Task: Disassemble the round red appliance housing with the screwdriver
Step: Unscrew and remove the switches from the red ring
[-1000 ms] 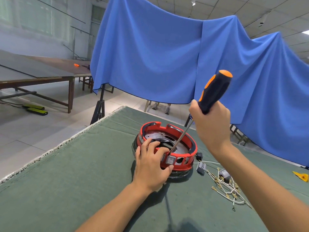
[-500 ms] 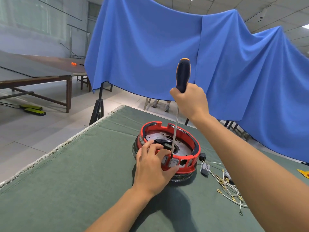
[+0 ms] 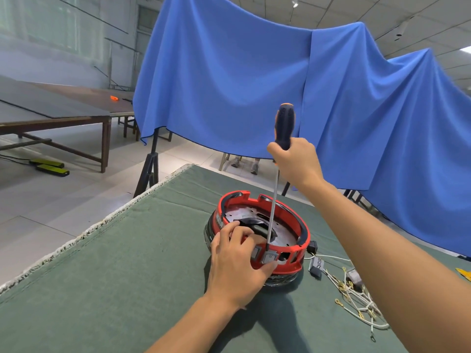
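Up over the ring, right hand [image 3: 295, 161] grips the black-and-orange-handled screwdriver [image 3: 276, 174] near-upright, tip at the near rim of the round red plastic housing [image 3: 303, 233]. Left hand [image 3: 237, 263] clamps that rim. Housing sits mid green felt bench [image 3: 127, 276], well off its left edge; white wire bundle [image 3: 356, 294] lies right.

You face a blue cloth [image 3: 254, 80] draped wide over dark stands [image 3: 149, 171], with a pale tiled floor [image 3: 51, 200] below. To your left, long wooden tables [image 3: 63, 110] run toward a grey wall with windows [image 3: 38, 29]. Ceiling lights [image 3: 295, 3] shine overhead. Green felt [image 3: 102, 289] covers your table.
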{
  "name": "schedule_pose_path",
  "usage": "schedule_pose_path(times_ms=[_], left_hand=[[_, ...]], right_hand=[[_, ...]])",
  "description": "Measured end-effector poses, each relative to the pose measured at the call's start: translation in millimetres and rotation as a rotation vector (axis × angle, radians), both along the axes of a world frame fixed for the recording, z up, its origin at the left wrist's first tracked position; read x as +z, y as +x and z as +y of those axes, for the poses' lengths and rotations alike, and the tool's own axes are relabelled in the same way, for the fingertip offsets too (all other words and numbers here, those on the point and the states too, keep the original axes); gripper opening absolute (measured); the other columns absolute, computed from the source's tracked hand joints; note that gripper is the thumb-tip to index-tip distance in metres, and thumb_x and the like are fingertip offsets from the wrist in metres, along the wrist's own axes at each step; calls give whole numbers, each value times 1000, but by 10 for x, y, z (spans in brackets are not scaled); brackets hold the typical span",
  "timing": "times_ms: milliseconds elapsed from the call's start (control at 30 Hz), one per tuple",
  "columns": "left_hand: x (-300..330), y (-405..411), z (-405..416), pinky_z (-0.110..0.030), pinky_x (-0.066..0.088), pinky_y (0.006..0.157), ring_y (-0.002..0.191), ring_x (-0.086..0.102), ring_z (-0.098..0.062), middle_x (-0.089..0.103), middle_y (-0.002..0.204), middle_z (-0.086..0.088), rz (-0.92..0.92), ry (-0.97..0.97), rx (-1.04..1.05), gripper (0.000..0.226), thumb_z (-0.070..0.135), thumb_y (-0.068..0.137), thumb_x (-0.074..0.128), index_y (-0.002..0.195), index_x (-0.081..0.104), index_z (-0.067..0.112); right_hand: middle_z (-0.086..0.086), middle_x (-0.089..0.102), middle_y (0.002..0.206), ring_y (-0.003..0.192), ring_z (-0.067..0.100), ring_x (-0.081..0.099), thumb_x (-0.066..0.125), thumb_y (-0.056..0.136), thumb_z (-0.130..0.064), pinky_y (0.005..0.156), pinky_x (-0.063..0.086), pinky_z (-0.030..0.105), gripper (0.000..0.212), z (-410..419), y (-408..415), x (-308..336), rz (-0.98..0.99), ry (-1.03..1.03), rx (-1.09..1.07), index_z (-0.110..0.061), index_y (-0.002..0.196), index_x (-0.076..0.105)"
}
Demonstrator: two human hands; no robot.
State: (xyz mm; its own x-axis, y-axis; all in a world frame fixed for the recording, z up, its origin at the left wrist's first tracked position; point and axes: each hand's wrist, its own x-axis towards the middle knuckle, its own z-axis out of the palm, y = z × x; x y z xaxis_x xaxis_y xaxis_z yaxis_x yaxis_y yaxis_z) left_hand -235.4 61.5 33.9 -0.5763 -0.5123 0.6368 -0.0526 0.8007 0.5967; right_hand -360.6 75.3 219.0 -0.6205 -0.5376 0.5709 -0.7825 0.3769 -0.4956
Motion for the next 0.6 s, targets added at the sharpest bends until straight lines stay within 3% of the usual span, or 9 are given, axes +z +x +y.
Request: schedule_pose_path(times_ms=[133,233,300,367,467,600], left_hand=[[1,-1,-27,-41,26,109,127,27,-8,50,114,16,7,-12,5,43,59,75,61,110,62,34],[7,6,-26,-41,28,106,125,32,-10,52,110,15,32,-10,12,42,56,72,63,107,65,33],[19,12,-17,-42,29,105,124,34,-11,54,109,15,39,-7,17,42,56,71,63,106,66,33],[23,17,-6,-42,29,105,124,33,-11,53,110,15,34,-6,15,43,57,72,62,107,66,33],[20,33,16,-41,28,105,125,32,-10,53,111,15,33,-7,9,41,54,73,67,108,65,33],[38,45,41,-38,26,105,126,31,-10,53,112,15,36,-16,5,41,51,73,69,109,65,33]], right_hand=[[5,51,54,51,19,42,52,76,-29,52,35,29,33,405,92,0,19,-212,-12,-2,60,45],[-9,48,40,44,15,49,51,77,-31,47,38,23,34,720,229,-70,61,-331,-32,-13,50,41],[-16,50,39,40,5,46,53,79,-31,43,32,11,34,886,318,-113,96,-402,-38,-20,49,40],[-17,48,39,40,2,44,56,80,-29,44,33,9,35,1011,376,-141,123,-449,-44,-22,51,38],[-11,48,42,44,9,44,55,78,-35,45,33,12,36,1132,420,-190,128,-485,-53,-18,52,36],[13,59,57,60,30,61,56,77,-39,50,38,22,39,1195,397,-253,92,-499,-46,-7,59,42]])
